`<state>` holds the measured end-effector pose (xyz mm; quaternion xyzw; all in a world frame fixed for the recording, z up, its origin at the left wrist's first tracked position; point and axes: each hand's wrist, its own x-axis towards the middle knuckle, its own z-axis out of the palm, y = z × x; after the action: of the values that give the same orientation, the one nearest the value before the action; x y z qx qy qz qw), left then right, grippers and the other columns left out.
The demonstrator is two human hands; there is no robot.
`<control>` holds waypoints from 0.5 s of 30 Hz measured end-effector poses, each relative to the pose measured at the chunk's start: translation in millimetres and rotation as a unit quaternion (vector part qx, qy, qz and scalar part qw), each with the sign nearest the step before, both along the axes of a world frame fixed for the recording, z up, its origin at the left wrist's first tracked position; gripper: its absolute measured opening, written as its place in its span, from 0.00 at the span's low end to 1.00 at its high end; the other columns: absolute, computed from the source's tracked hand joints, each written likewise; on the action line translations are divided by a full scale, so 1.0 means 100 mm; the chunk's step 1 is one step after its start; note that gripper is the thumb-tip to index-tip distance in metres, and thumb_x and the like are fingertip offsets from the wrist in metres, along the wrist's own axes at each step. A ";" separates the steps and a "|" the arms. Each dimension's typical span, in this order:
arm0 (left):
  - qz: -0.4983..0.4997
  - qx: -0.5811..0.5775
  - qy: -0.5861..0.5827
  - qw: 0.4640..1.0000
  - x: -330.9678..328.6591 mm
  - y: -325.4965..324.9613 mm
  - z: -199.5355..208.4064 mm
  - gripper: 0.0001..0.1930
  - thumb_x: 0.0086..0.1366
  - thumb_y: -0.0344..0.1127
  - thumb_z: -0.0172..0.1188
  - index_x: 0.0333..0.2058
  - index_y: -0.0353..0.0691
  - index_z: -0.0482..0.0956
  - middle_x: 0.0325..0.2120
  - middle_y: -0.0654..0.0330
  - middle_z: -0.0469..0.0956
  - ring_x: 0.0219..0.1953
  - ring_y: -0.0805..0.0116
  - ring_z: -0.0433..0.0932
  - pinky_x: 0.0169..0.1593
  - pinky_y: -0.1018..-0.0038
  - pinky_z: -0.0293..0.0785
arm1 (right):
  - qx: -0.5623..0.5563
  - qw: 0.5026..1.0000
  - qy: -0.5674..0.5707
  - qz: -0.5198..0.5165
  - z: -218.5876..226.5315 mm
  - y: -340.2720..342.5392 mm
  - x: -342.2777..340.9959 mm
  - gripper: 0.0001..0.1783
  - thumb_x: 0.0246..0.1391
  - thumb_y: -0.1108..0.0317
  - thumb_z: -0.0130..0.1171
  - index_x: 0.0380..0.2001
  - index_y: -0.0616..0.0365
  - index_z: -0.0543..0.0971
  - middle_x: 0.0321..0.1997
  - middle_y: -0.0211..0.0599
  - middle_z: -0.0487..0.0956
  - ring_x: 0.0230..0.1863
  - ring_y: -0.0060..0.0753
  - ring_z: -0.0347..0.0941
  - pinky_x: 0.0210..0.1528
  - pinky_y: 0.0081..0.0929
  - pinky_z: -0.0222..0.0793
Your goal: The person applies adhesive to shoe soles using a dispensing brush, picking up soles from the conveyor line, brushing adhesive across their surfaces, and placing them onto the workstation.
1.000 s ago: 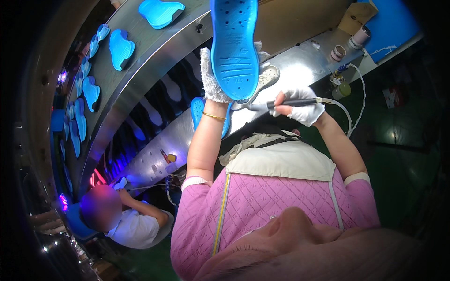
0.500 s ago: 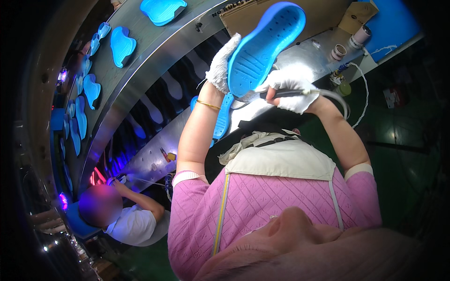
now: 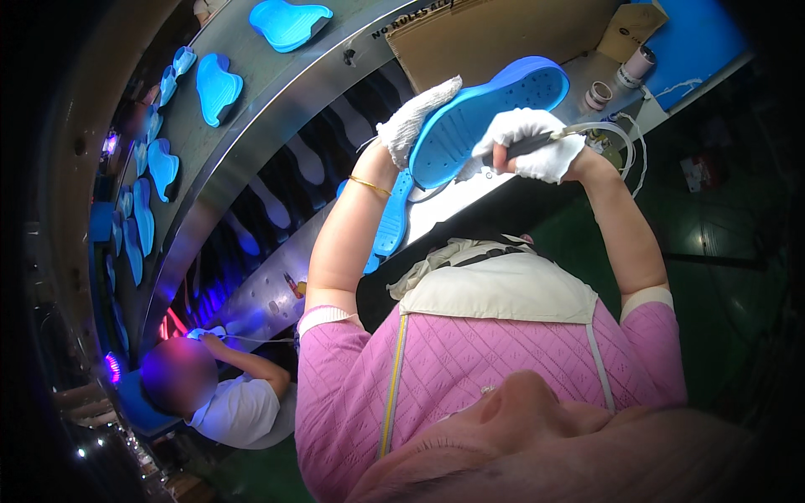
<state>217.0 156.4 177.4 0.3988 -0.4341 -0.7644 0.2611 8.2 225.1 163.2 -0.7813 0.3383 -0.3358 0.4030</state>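
Note:
My left hand (image 3: 417, 120), in a white knit glove, grips a blue shoe sole (image 3: 461, 134) by its left side. The sole is tilted, its hollow, ribbed face toward me and its far end pointing up and right. Gloved in white with bare fingertips, my right hand (image 3: 527, 127) closes round a dark pen-like tool (image 3: 534, 144) with a pale hose (image 3: 616, 130) running from its back. That hand is in front of the sole's lower right edge; whether the tool's tip touches it is hidden. Below my left wrist lies another blue sole (image 3: 392, 225).
Beyond a metal rim, a conveyor belt (image 3: 243, 63) carries several blue soles. A brightly lit metal bench (image 3: 457, 201) runs below my hands. Cardboard (image 3: 495, 38) stands behind, tape rolls (image 3: 598, 95) at the right. Another person (image 3: 235, 411) works at the lower left.
The held sole has tipped over to the right, its far end dropping lower and its face turning more edge-on. My right hand has moved slightly up and right with the tool.

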 end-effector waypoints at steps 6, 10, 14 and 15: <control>0.001 0.005 0.025 1.000 0.04 -0.04 -0.01 0.27 0.60 0.54 0.61 0.45 0.33 0.77 0.37 0.50 0.80 0.33 0.63 0.80 0.39 0.71 0.80 | -0.052 0.995 0.090 -0.013 0.15 0.00 -0.16 0.06 0.40 0.79 0.63 0.21 0.57 0.77 0.30 0.36 0.79 0.36 0.33 0.77 0.39 0.27 0.72; 0.000 0.078 0.191 0.978 0.01 0.00 -0.17 0.33 0.67 0.58 0.47 0.54 0.31 0.69 0.44 0.41 0.76 0.41 0.49 0.80 0.46 0.58 0.79 | 0.156 0.982 -0.052 -0.090 0.18 0.14 -0.10 0.04 0.47 0.78 0.63 0.27 0.61 0.77 0.27 0.34 0.79 0.29 0.23 0.76 0.34 0.20 0.71; 0.019 0.035 0.403 0.914 -0.12 0.11 -0.44 0.41 0.64 0.68 0.38 0.62 0.37 0.60 0.55 0.44 0.69 0.54 0.48 0.72 0.58 0.56 0.69 | 0.106 0.939 -0.234 -0.227 -0.16 0.37 0.45 0.06 0.49 0.79 0.63 0.32 0.60 0.78 0.30 0.33 0.78 0.29 0.19 0.74 0.32 0.19 0.70; 0.035 0.051 0.437 0.897 -0.14 0.12 -0.50 0.42 0.64 0.69 0.37 0.63 0.39 0.60 0.56 0.45 0.69 0.53 0.48 0.73 0.57 0.56 0.70 | -0.049 0.951 -0.252 -0.175 -0.24 0.41 0.54 0.07 0.48 0.80 0.64 0.32 0.61 0.78 0.29 0.33 0.78 0.30 0.19 0.74 0.32 0.19 0.70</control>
<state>202.8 168.5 127.5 0.0525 -0.2229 -0.8731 0.4305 62.6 266.0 139.2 -0.6185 0.3408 -0.6029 0.3714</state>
